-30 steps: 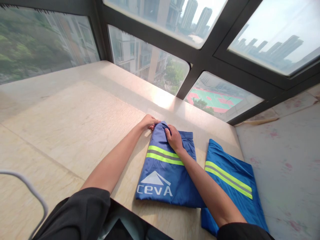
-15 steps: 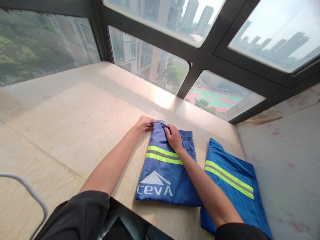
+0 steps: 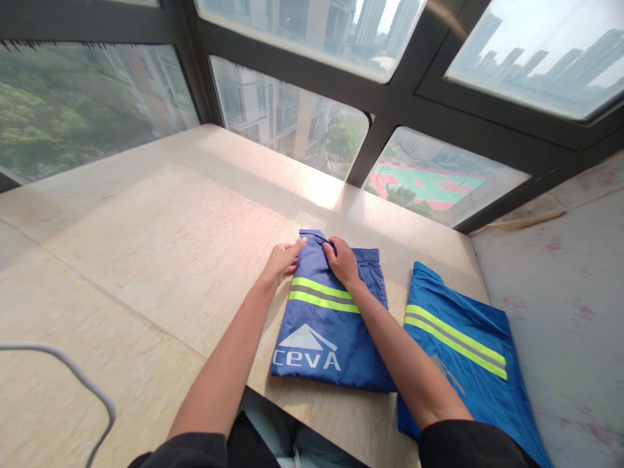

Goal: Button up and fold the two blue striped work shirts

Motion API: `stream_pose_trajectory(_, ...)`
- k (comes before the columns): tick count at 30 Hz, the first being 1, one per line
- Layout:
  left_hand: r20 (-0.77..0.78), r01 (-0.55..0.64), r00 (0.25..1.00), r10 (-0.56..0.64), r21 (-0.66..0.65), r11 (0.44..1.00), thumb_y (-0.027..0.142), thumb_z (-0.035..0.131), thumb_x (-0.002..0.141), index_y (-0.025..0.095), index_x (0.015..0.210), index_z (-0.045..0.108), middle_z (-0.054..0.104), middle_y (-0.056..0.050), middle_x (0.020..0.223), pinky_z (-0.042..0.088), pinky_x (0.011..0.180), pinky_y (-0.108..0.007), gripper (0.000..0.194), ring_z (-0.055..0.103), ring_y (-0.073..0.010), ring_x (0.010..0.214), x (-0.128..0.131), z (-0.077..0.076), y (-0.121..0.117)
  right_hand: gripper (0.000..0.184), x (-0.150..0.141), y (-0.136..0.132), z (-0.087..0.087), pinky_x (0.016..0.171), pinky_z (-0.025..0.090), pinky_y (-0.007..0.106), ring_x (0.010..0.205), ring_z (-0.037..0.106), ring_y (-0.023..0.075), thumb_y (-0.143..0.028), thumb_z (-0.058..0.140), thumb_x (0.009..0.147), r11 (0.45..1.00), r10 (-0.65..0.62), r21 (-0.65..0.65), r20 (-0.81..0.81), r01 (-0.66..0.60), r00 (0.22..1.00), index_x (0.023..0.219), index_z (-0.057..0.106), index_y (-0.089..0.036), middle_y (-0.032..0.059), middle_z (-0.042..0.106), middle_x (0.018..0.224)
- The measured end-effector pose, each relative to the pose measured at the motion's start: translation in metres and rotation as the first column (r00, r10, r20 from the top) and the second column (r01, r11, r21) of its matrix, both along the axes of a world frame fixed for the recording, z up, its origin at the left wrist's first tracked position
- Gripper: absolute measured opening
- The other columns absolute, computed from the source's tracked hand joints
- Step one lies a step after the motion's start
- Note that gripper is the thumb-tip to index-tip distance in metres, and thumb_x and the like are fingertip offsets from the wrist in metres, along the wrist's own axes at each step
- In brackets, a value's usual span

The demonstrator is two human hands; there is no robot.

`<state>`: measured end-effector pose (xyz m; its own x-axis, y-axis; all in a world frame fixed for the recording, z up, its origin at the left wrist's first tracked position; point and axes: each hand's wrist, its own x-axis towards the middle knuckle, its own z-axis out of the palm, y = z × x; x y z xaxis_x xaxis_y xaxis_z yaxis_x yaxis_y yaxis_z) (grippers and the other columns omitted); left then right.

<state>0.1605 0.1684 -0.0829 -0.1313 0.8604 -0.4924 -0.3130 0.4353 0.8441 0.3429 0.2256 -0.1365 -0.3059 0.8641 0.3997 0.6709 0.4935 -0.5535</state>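
Note:
A folded blue work jacket (image 3: 312,328) with a yellow-and-grey reflective band and white CEVA lettering lies flat on the pale stone sill. At its far left edge, my left hand (image 3: 284,259) pinches the cloth, thumb on top and the other fingers curled at the side. My right hand (image 3: 343,263) lies on the upper part with bent fingers, closed on a fold near the small opening there. Its palm side is hidden. To the right, apart from both hands, lies a second folded garment (image 3: 455,325) in brighter blue with the same kind of band.
The stone sill (image 3: 146,247) stretches left and back to the dark window frame (image 3: 292,71). A white cable (image 3: 73,367) curves across the lower left. On the right stands a flower-patterned wall (image 3: 560,312). A dark edge with a glossy panel (image 3: 302,429) is at the bottom.
My left hand has slid a little toward me along the jacket's left edge, its thumb now on top. My right hand stays at nearly the same spot. The view has shifted slightly.

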Motion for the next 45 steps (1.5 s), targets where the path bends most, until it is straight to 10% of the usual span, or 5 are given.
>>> stream_pose_trajectory(10,-0.236,0.108,0.964,-0.122,-0.074,0.991,0.044,0.077,0.074,0.016,0.064,0.052,0.044,0.004,0.047,0.027,0.039,-0.02,0.039,0.04,-0.0079,0.038,0.003,-0.003,0.037,0.049,0.007,-0.001,-0.002,0.109,0.042,0.044,0.126,0.055,0.025,-0.046,0.035,0.101,0.995,-0.071,0.051,-0.228,0.085,0.971,0.134,0.054,-0.015,0.0155,0.06,0.134)
stream_pose_trajectory(33,-0.309,0.064,0.948,-0.079,-0.057,0.996,0.022,0.075,0.073,0.014,0.064,0.06,0.052,0.002,0.049,0.031,0.039,-0.02,0.019,0.045,-0.0089,0.039,-0.004,-0.02,0.046,0.052,0.049,0.018,-0.014,0.108,0.038,0.053,0.127,0.051,0.0335,-0.006,0.032,0.087,0.983,-0.177,0.1,0.251,0.157,0.952,0.134,0.054,-0.006,0.0225,0.057,0.134)
stream_pose_trajectory(45,-0.341,0.031,0.939,-0.035,-0.016,0.999,0.038,0.07,0.077,0.016,0.069,0.054,0.052,0.001,0.054,0.043,0.046,-0.022,0.029,0.051,-0.0107,0.046,-0.003,-0.011,0.041,0.049,0.069,-0.005,0.015,0.111,0.036,0.051,0.133,0.046,0.0333,-0.028,0.038,0.098,0.987,-0.139,0.119,0.275,0.11,0.951,0.141,0.048,-0.005,0.023,0.051,0.142)
